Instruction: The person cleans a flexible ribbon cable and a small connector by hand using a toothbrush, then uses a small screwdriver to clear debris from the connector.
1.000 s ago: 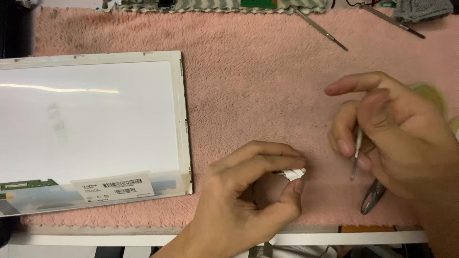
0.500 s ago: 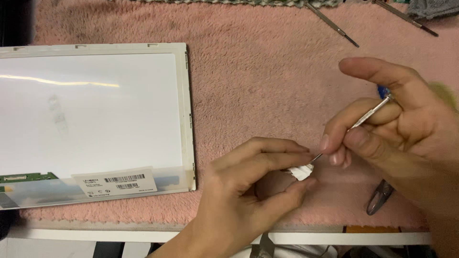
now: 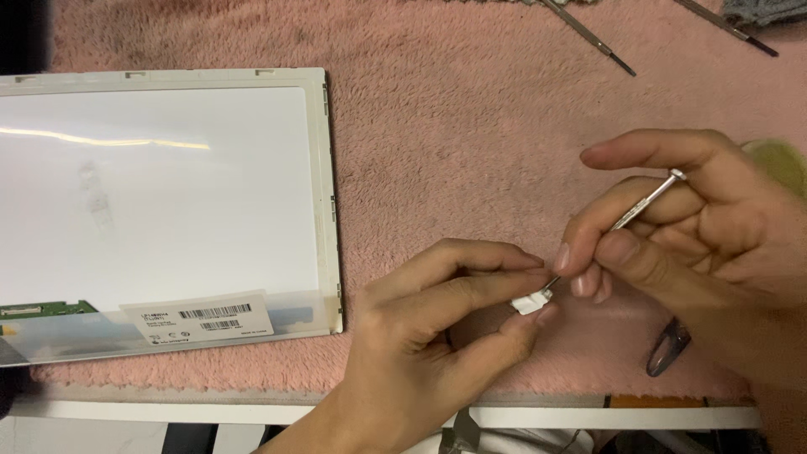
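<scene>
My left hand [image 3: 437, 336] pinches a small white plastic part [image 3: 531, 301] between thumb and fingertips, just above the pink fuzzy mat [image 3: 471, 134]. My right hand [image 3: 698, 244] grips a thin metal screwdriver [image 3: 643, 203] between thumb and fingers. Its tip touches the white part at the upper right corner. The shaft slants up to the right, and its end cap shows near my index finger.
A bare display panel [image 3: 160, 210] lies face down on the mat at left, with a white label and green circuit strip along its lower edge. Two thin tools [image 3: 588, 35] lie at the far edge. A dark tweezer-like tool [image 3: 668, 346] rests under my right hand.
My right hand turned the screwdriver from upright to slanted and brought its tip onto the white part. The left hand kept holding the part in place.
</scene>
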